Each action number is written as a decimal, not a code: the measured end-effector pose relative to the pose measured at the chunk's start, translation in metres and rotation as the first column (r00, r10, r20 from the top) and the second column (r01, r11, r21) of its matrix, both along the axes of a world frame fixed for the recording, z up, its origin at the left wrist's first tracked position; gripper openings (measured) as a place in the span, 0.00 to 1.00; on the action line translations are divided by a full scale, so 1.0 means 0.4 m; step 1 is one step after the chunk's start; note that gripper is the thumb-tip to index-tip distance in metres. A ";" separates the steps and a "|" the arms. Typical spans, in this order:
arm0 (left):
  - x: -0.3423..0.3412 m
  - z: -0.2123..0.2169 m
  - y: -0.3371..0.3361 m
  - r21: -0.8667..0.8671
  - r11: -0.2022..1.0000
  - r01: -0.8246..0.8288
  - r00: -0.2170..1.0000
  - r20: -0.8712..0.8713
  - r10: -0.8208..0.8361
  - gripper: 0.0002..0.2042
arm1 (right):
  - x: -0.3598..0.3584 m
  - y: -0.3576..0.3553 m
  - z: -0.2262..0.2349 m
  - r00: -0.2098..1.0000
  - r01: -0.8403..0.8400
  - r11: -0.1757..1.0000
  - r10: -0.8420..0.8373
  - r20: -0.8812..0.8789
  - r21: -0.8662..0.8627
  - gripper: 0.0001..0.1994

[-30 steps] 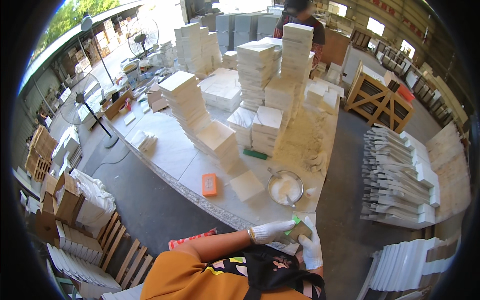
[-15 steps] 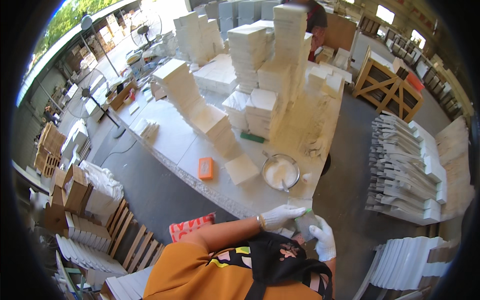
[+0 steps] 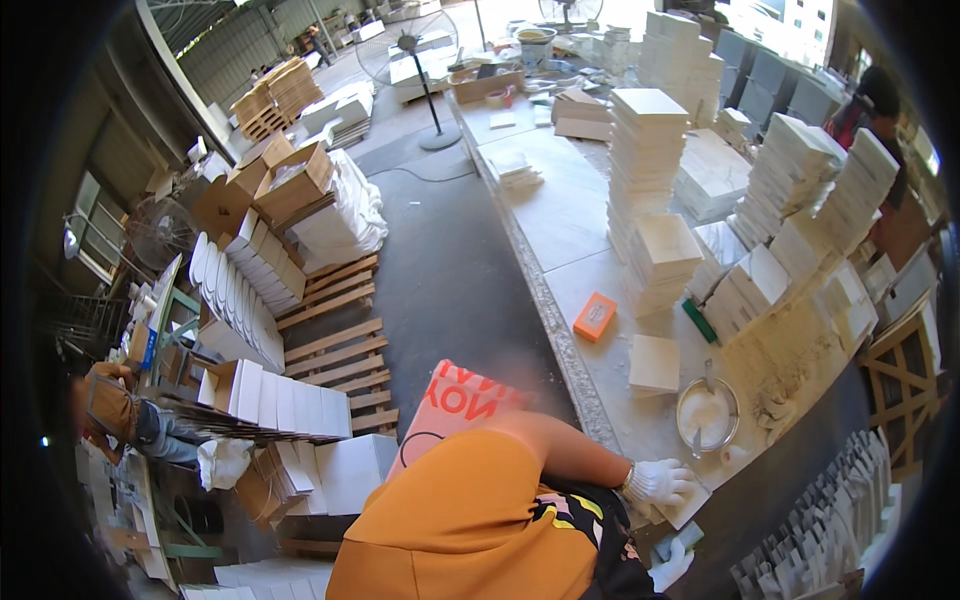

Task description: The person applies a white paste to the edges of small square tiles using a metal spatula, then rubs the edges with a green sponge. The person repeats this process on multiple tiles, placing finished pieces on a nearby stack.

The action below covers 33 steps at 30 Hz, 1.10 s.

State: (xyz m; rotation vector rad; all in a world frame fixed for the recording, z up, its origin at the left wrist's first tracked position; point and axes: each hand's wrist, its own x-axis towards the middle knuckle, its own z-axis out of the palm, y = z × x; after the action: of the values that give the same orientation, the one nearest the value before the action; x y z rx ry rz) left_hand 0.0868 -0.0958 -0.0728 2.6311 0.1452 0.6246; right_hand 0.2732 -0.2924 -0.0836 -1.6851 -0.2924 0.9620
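White-gloved left fingers are parted; right fingers are clamped on a flat blue-green pad, easily dropped through slackened grip.

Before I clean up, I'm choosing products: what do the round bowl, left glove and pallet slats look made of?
Round bowl: probably polished metal, given its bright, silvery rim. Left glove: seemingly matte knitted fabric, as it fits softly around the fingers; fibre unclear. Pallet slats: apparently unfinished wood, being plain tan.
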 end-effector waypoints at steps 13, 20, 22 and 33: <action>-0.003 -0.020 0.018 -0.099 0.994 -0.038 0.998 0.041 0.042 0.30 | -0.112 0.056 0.018 0.932 0.075 0.963 0.025 -0.363 0.260 0.22; -0.051 0.093 0.082 -0.149 0.987 -0.064 0.997 -0.050 0.057 0.38 | -0.130 0.113 0.085 0.882 0.157 0.961 -0.033 -0.469 0.229 0.16; -0.044 0.094 0.075 -0.126 0.989 -0.072 0.993 -0.101 0.059 0.38 | -0.108 0.091 0.063 0.886 0.229 0.950 -0.114 -0.449 0.210 0.19; -0.033 0.098 0.063 -0.160 0.983 -0.092 0.974 -0.218 0.056 0.37 | -0.143 0.107 0.124 0.973 0.194 0.964 -0.165 -0.164 0.181 0.26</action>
State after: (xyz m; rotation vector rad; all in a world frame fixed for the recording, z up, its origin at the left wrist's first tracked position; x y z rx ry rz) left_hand 0.0736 -0.0705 -0.0338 2.5294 0.3467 0.3356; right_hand 0.2161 -0.2495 -0.0341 -1.4261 -0.1279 0.8867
